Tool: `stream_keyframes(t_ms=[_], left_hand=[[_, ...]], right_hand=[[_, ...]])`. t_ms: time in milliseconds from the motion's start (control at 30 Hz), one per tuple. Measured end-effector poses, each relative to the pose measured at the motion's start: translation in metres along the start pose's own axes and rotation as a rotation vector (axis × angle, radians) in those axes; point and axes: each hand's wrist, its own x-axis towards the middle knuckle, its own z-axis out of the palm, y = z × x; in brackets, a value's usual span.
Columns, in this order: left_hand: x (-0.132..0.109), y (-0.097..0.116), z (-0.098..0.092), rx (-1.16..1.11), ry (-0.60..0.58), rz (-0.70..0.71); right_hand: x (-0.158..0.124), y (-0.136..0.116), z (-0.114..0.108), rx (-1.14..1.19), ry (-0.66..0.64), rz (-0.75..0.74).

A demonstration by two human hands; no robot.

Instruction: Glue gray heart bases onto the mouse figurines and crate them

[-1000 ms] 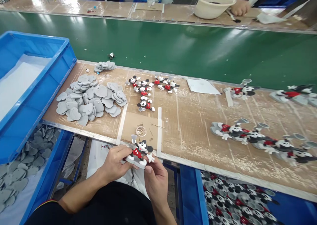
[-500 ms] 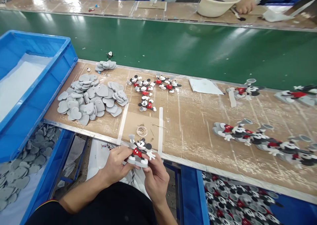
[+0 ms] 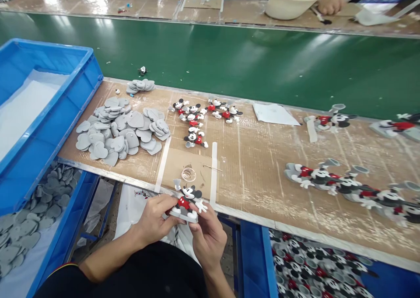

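Note:
A mouse figurine [image 3: 185, 201] in red shorts stands upright on a grey base, held between my two hands over the table's front edge. My left hand [image 3: 157, 215] is closed on its left side, with thumb and fingers at the base and body. From the right, my right hand [image 3: 208, 236] grips the base and the figure's side; some fingertips are hidden behind it. Just beyond the figurine, a small clear cup [image 3: 188, 173] sits on a cardboard piece, with a thin stick [image 3: 212, 167] beside it. Several loose figurines [image 3: 194, 138] lie farther back.
Grey heart-shaped bases [image 3: 121, 127] are heaped at the left, by a blue crate [image 3: 93, 66]. Based figurines [image 3: 344, 184] lie in a row at right. A crate of figurines [image 3: 315, 263] stands below. Past the green belt [image 3: 229, 53], a person's hand [image 3: 332, 2] rests near a cream bowl [image 3: 292, 5].
The view has shifted slightly. Both hands keep their grip on the figurine, which looks nearly unmoved. The small dark-and-white piece on the belt has moved a little to the left.

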Motion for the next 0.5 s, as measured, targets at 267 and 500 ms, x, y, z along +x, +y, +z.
stream_keyframes(t_ms=[267, 500], left_hand=[[0.0019, -0.0017, -0.0026, 0.071, 0.029, 0.063], [-0.0001, -0.0021, -0.0040, 0.087, 0.036, 0.069]], right_hand=[[0.0007, -0.0080, -0.0024, -0.002, -0.063, 0.114], [0.0000, -0.0040, -0.0011, 0.043, -0.081, 0.102]])
